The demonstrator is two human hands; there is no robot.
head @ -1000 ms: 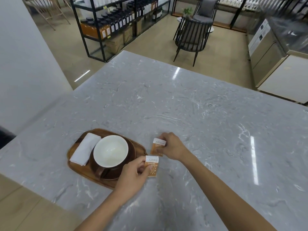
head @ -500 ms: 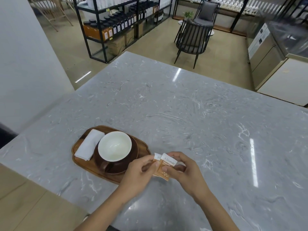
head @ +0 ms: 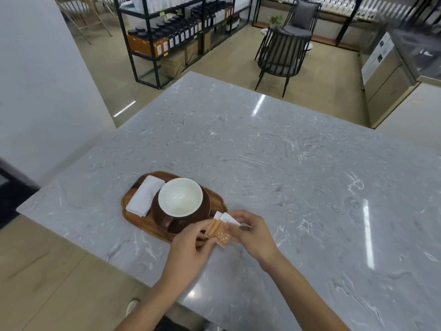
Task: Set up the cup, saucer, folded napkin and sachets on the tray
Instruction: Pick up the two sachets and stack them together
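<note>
A wooden tray point(head: 133, 219) lies near the marble counter's front left edge. On it a folded white napkin point(head: 145, 198) rests at the left, beside a brown cup with a white inside point(head: 180, 197) standing on a brown saucer point(head: 207, 199). Just off the tray's right end, two orange sachets with white tops point(head: 220, 231) are stacked together and pinched from both sides: my left hand point(head: 191, 244) grips their left edge and my right hand point(head: 250, 234) grips their right edge, a little above the counter.
The grey marble counter point(head: 274, 168) stretches far and right. Beyond it stand a dark chair point(head: 281, 53), black shelving with jars and boxes point(head: 171, 37) and a steel cabinet point(head: 386, 68). A white wall point(head: 40, 80) is at the left.
Each hand held one sachet apart a second ago; they have come together, and the two sachets now overlap between both hands beside the tray's right end.
</note>
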